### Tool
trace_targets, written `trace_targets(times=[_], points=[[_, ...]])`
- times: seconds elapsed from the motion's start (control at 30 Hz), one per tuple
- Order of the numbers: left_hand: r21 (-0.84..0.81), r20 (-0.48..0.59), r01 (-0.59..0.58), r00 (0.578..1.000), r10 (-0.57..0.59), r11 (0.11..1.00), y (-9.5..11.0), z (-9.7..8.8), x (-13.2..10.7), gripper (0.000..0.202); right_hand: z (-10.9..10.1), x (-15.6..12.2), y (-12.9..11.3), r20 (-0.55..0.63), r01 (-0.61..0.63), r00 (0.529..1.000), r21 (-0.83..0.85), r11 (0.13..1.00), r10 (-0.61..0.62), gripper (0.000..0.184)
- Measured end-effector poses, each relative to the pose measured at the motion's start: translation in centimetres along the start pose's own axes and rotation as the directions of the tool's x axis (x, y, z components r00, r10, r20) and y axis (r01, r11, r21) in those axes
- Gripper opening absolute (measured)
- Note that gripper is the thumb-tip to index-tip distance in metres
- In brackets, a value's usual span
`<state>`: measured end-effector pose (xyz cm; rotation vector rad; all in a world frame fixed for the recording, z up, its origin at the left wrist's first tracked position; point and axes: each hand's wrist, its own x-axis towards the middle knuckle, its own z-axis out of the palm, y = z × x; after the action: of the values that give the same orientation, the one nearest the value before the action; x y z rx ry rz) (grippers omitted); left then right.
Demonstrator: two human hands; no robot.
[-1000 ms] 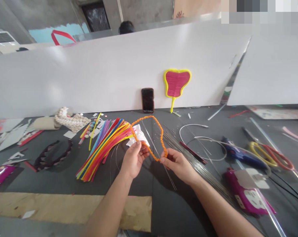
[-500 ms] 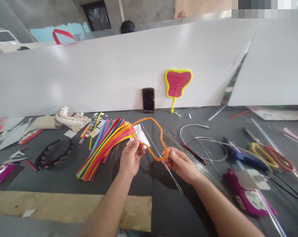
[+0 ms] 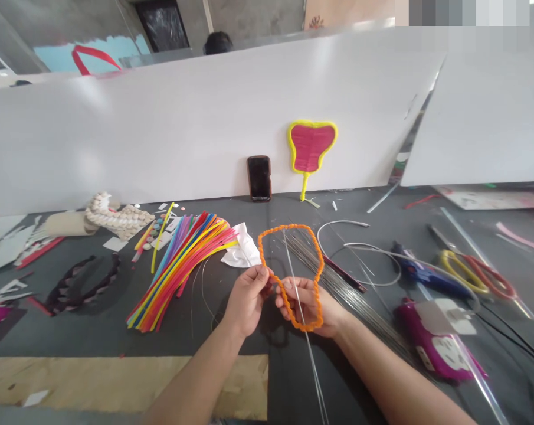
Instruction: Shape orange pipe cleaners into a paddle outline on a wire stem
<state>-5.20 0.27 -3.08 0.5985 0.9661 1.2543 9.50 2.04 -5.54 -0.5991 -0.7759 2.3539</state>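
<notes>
A twisted orange loop (image 3: 322, 258), fuzzy like pipe cleaner, hangs between my hands above the dark table. My left hand (image 3: 246, 300) is closed, pinching the loop's lower left side between thumb and fingers. Behind the loop, my right hand (image 3: 308, 302) has its fingers curled, with the fingertips at the same left side close to my left hand. Thin silver wires (image 3: 313, 369) run across the loop opening and past the right palm toward the front; whether the hand grips them I cannot tell.
Left stand a bundle of coloured pipe cleaners (image 3: 178, 268), a dark braided band (image 3: 81, 298) and white tissue (image 3: 240, 251). Right lie loose wires (image 3: 359, 307), a blue glue gun (image 3: 426, 273), scissors (image 3: 492, 277) and a purple power strip (image 3: 439, 348). A phone (image 3: 259, 179) and pink-yellow fan (image 3: 311, 147) lean behind.
The orange loop has swung to the right and lower, its far end now in front of my right hand. My right hand has shifted inward toward my left fingers. The view has turned slightly right.
</notes>
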Motion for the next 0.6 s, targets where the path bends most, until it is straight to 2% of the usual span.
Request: trace_targets(times=[0.17, 0.6], points=[[0.032, -0.013, -0.026, 1.000, 0.027, 0.999, -0.11, 0.07, -0.10, 0.023, -0.39, 0.30, 0.20, 0.035, 0.001, 0.999, 0.036, 0.999, -0.002, 0.023], [0.070, -0.086, -0.069, 0.993, 0.075, 0.995, -0.27, 0.67, -0.36, 0.028, -0.28, 0.56, -0.11, -0.013, -0.032, 0.999, -0.026, 0.999, 0.032, 0.026]])
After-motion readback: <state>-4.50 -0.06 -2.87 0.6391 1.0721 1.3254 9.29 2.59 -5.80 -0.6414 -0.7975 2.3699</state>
